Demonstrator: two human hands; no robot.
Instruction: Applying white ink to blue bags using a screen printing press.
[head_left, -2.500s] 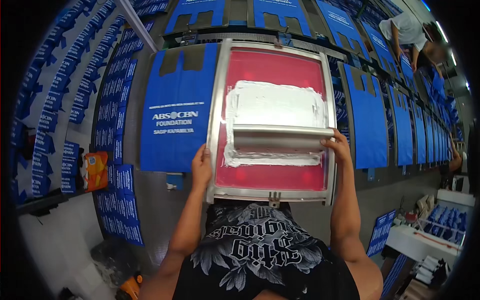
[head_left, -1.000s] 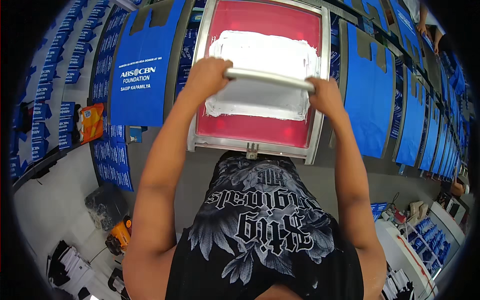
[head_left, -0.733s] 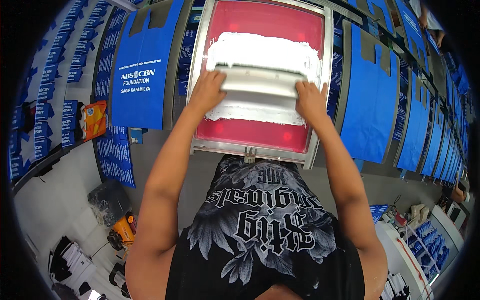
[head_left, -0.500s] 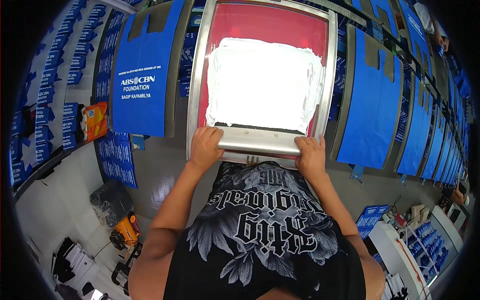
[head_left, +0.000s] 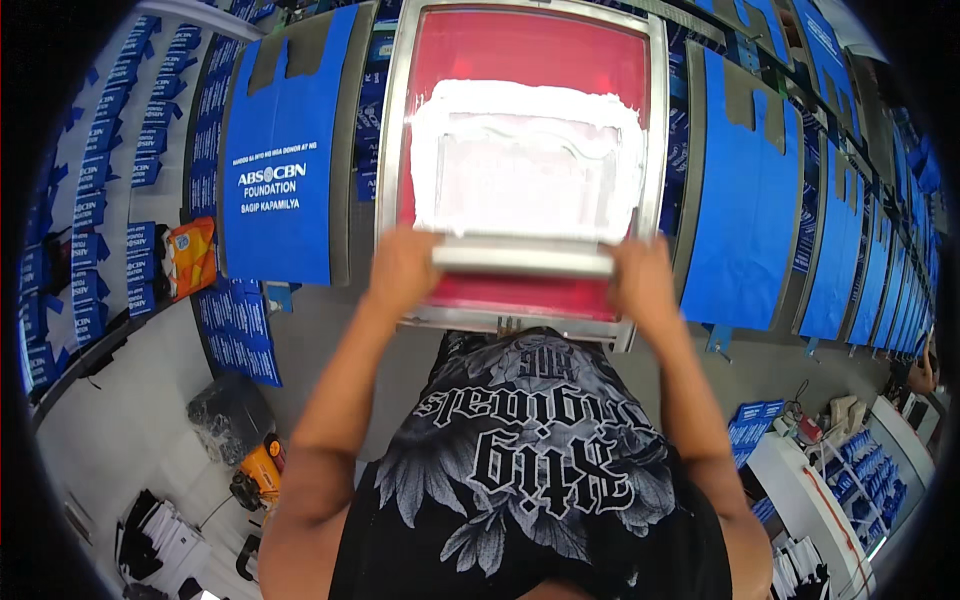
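A screen-printing frame (head_left: 391, 180) with a metal border and red mesh (head_left: 530, 50) lies straight ahead. Thick white ink (head_left: 430, 160) covers the mesh's middle, and faint rectangular outlines show within it. Across the lower part of the mesh runs a metal squeegee (head_left: 523, 260). My left hand (head_left: 405, 268) is closed round its left end, my right hand (head_left: 642, 280) round its right end. Both hands are blurred by motion. The squeegee's far edge meets the ink, and a red strip of mesh shows on its near side.
Blue sheets on grey boards flank the frame, a printed one (head_left: 285, 150) at left and a plain one (head_left: 740, 200) at right. More boards curve away rightward. An orange packet (head_left: 192, 257) sits at left, a white table (head_left: 800, 490) at lower right. Another person's hand (head_left: 922, 374) shows far right.
Both hands and the squeegee have shifted slightly away from me over the mesh. Red mesh now shows on the squeegee's near side, and outlines have appeared in the white ink.
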